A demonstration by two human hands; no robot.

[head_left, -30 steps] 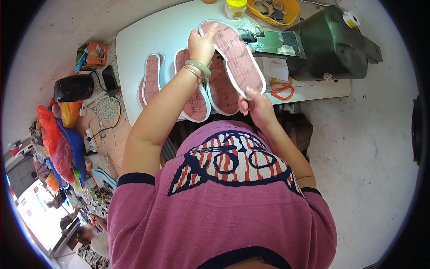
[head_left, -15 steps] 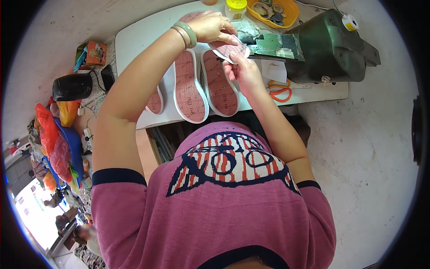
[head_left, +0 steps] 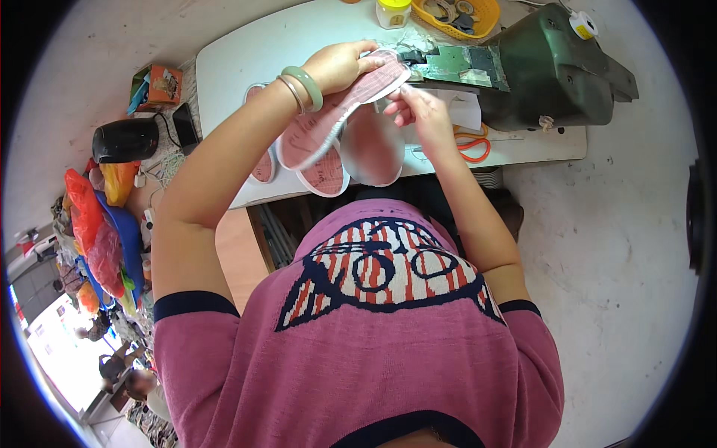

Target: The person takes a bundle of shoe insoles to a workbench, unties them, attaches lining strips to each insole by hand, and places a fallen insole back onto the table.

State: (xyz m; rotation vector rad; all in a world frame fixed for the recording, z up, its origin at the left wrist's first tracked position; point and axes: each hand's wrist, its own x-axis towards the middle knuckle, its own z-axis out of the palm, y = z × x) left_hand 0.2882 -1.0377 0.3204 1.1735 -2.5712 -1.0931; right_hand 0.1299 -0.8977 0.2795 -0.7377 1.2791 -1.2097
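My left hand point(head_left: 340, 69), with a green bangle and a silver one at the wrist, is closed on a pink insole point(head_left: 317, 134) with a white rim. The insole tilts above the table, its narrower end beside the machine's arm. My right hand point(head_left: 427, 119) is at that end's edge, fingers curled and pinched; what they grip is hidden. Beneath the held piece lie another pink insole point(head_left: 328, 175) and a blurred pink one point(head_left: 373, 153). Left of them, a further insole point(head_left: 263, 168) is partly covered.
A dark green sewing machine point(head_left: 556, 71) stands at right on the white table point(head_left: 239, 67). Orange-handled scissors point(head_left: 474, 148) lie near it. A yellow-lidded jar point(head_left: 393, 13) and a yellow basket point(head_left: 485, 26) with tape rolls stand behind. At left are a black device point(head_left: 125, 142) and colourful bags point(head_left: 97, 231).
The insole in my left hand has swung out over the others, its broad end toward me. My right hand has shifted slightly right, off the insole's face to its edge.
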